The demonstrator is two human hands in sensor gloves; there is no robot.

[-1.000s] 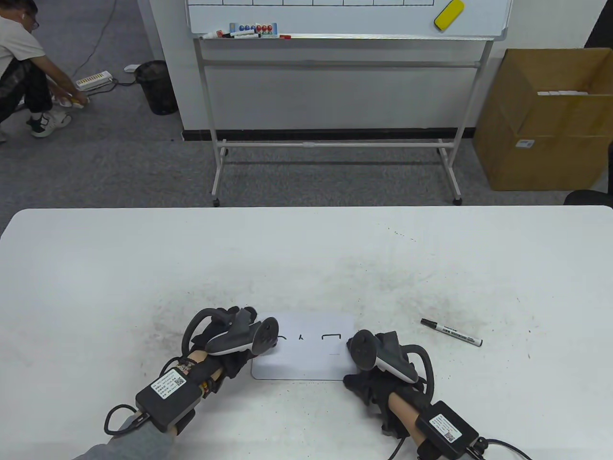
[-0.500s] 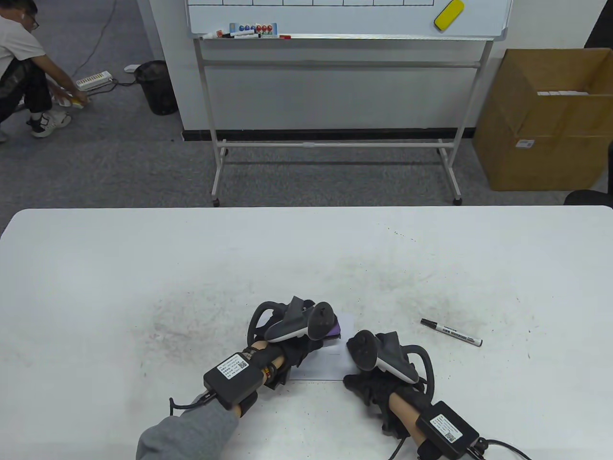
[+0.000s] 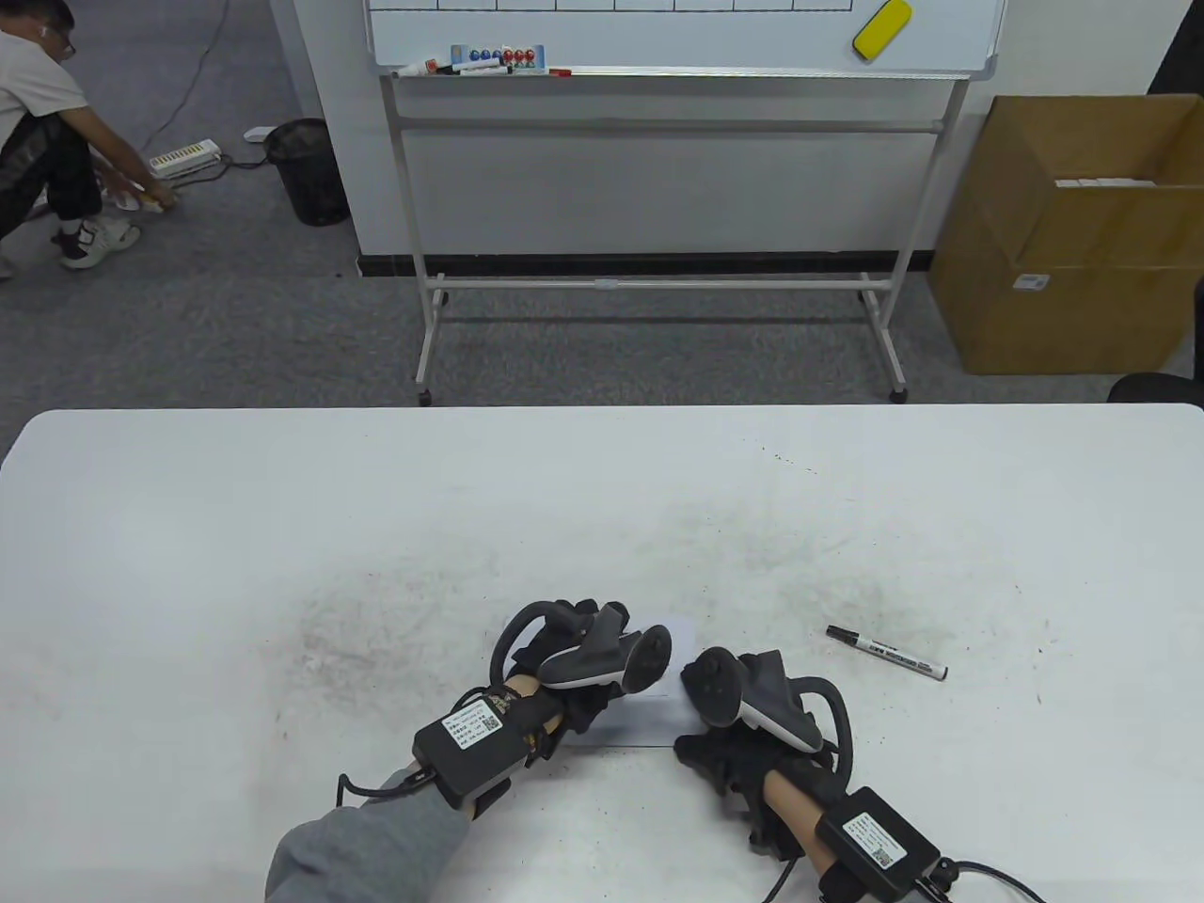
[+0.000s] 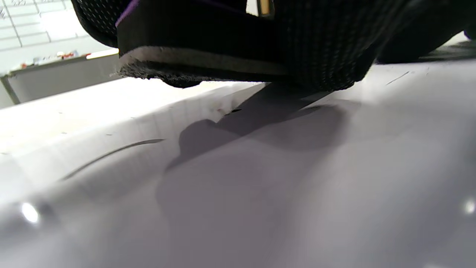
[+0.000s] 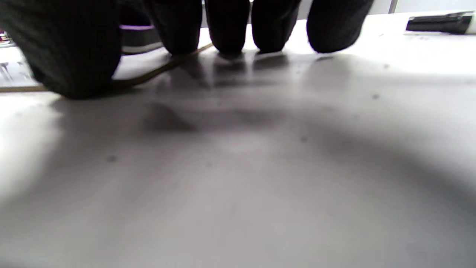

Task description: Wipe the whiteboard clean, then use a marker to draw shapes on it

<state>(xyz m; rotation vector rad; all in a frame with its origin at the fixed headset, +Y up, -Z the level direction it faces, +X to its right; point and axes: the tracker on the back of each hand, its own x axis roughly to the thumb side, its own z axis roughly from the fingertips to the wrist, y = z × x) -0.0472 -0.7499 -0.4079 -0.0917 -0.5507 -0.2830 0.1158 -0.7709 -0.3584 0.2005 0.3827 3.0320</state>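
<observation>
A small whiteboard (image 3: 649,722) lies flat near the table's front edge, mostly covered by my hands. My left hand (image 3: 578,635) is over its middle and grips an eraser (image 4: 200,69) with a purple back and dark felt, held on the board. One curved black stroke (image 4: 111,153) shows on the board in the left wrist view. My right hand (image 3: 701,729) rests at the board's right edge with its fingertips (image 5: 227,41) pressed down. A black-capped marker (image 3: 886,653) lies on the table to the right, apart from both hands.
The white table (image 3: 282,508) is smudged grey around the board. Beyond it stand a large whiteboard on a wheeled frame (image 3: 677,282), a cardboard box (image 3: 1063,245) and a black bin (image 3: 306,169). A person (image 3: 47,141) crouches at the far left.
My left hand has swept with the eraser from the board's left edge to its middle, and now covers the marks seen a second ago. The right hand and marker have not moved.
</observation>
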